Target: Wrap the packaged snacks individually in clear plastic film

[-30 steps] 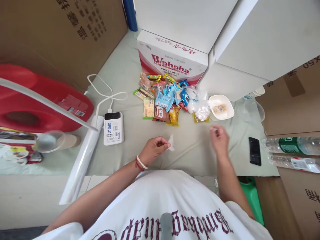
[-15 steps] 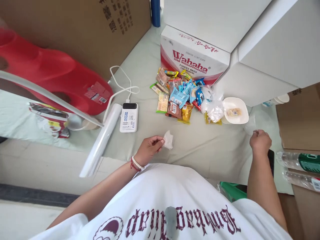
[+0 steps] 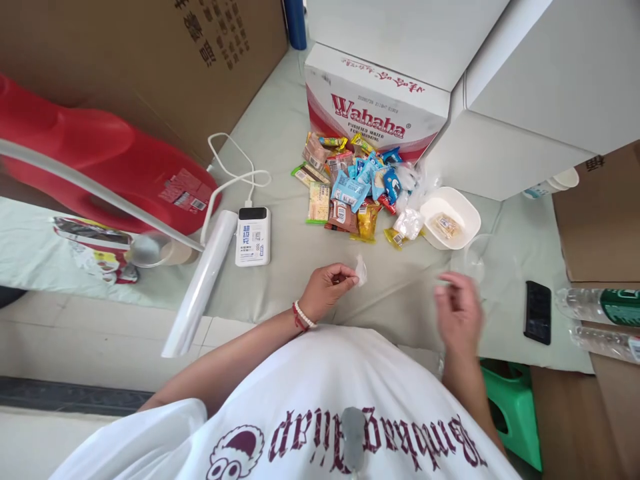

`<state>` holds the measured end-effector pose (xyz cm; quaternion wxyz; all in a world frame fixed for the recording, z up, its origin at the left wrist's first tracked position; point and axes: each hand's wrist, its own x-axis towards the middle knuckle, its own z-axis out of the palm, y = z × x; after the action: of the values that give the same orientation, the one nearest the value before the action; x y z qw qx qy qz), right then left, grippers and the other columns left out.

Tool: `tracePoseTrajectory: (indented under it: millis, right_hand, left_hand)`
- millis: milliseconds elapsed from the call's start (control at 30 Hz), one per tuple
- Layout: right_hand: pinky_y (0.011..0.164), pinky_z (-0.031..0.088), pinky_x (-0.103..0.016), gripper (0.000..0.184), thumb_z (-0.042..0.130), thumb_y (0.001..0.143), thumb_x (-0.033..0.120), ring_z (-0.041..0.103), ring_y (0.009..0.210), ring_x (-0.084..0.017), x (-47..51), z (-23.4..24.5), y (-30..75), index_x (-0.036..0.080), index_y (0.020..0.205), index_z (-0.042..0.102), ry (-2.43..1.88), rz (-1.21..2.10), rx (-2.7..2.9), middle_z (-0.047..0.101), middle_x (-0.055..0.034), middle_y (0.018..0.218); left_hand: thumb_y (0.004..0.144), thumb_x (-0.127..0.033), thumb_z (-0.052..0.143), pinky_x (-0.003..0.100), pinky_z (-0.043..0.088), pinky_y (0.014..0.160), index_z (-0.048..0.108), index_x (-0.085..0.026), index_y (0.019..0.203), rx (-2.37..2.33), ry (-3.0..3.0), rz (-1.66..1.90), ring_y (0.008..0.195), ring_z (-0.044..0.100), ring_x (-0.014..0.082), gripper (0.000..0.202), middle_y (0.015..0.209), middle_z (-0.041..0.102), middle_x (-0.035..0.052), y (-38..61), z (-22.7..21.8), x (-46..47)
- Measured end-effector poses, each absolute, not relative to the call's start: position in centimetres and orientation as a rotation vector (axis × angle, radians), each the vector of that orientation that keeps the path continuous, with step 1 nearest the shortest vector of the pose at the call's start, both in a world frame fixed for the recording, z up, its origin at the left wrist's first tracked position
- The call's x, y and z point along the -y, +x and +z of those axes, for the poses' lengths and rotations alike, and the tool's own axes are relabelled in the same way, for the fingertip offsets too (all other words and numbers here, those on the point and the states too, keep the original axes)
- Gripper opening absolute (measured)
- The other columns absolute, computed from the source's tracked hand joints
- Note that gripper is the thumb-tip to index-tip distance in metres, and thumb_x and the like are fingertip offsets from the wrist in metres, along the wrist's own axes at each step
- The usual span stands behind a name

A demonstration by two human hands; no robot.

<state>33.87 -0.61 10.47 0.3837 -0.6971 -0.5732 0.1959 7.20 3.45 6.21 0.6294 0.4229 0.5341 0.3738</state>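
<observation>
On a pale grey-green cloth (image 3: 400, 300) sits a white, rounded-square plastic bowl (image 3: 467, 203), with one small clear-wrapped beige snack (image 3: 447, 225) lying inside it. Left of the bowl and nearer the wearer, the left hand (image 3: 327, 290) pinches a small, thin, translucent white scrap (image 3: 361, 270) between thumb and fingertips — the scrap sticks out past the fingers toward the bowl. A white-beaded bracelet (image 3: 306, 316) and a red cord circle that wrist. The right hand (image 3: 460, 317), blurred, is on the near side of the bowl, its thumb and forefinger parted and nothing visible between them. Just beyond its fingers, close to the bowl's near right side, lies a clear, round plastic piece (image 3: 473, 263).

Crumpled clear plastic bags (image 3: 410, 223) lie right against the bowl's left side; farther left spreads a heap of small, colourful wrapped snacks (image 3: 350, 191) — blue, brown, yellow and green packets. Well left of the bowl lies a white, rectangular power bank (image 3: 253, 243) with a white cable plugged in. A black, rectangular phone (image 3: 539, 312) lies right of the bowl and nearer the wearer.
</observation>
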Motion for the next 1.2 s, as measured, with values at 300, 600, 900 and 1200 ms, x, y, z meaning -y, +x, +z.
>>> tracePoseTrajectory:
  millis: [300, 600, 900, 1200]
  right_hand:
    - [0.060, 0.046, -0.026, 0.043, 0.081, 0.073, 0.059, 0.049, 0.064, -0.012, -3.8, 6.3, 26.0, 0.023, 0.081, 0.062, -1.342, 1.651, 0.927, 0.057, 0.0019, 0.073]
    - [0.043, 0.032, -0.020, 0.048, 0.076, 0.080, 0.066, 0.041, 0.058, -0.010, -4.2, 7.0, 28.1, 0.021, 0.072, 0.061, -1.474, 1.520, 0.949, 0.051, 0.0016, 0.067]
    - [0.054, 0.050, -0.024, 0.047, 0.089, 0.061, 0.054, 0.060, 0.067, -0.013, -4.9, 5.3, 21.3, 0.022, 0.088, 0.067, -1.419, 1.807, 0.785, 0.065, 0.0016, 0.076]
    - [0.056, 0.049, -0.027, 0.030, 0.069, 0.082, 0.049, 0.053, 0.060, -0.013, -4.2, 3.8, 23.1, 0.022, 0.094, 0.073, -1.527, 1.513, 1.159, 0.066, 0.0001, 0.076]
  left_hand:
    - [0.075, -0.051, 0.083, 0.027, 0.048, 0.076, 0.068, -0.017, 0.081, -1.056, 0.979, 0.807, 0.077, 0.059, 0.0140, 0.037, 0.082, 0.067, 0.0013, 2.6, 6.4, -3.7]
    - [0.085, -0.055, 0.076, 0.030, 0.052, 0.077, 0.052, -0.020, 0.088, -1.045, 0.817, 1.020, 0.077, 0.065, 0.0150, 0.042, 0.079, 0.064, -0.0007, 1.0, 5.3, -3.6]
    - [0.075, -0.020, 0.068, 0.031, 0.046, 0.081, 0.051, -0.020, 0.069, -1.069, 1.279, 1.107, 0.083, 0.056, 0.0165, 0.018, 0.087, 0.058, 0.0028, 2.9, 5.3, -2.7]
    - [0.074, -0.038, 0.074, 0.029, 0.048, 0.076, 0.062, -0.020, 0.101, -1.293, 0.954, 0.997, 0.092, 0.064, 0.0196, 0.034, 0.107, 0.068, 0.0042, 2.9, 3.9, -3.0]
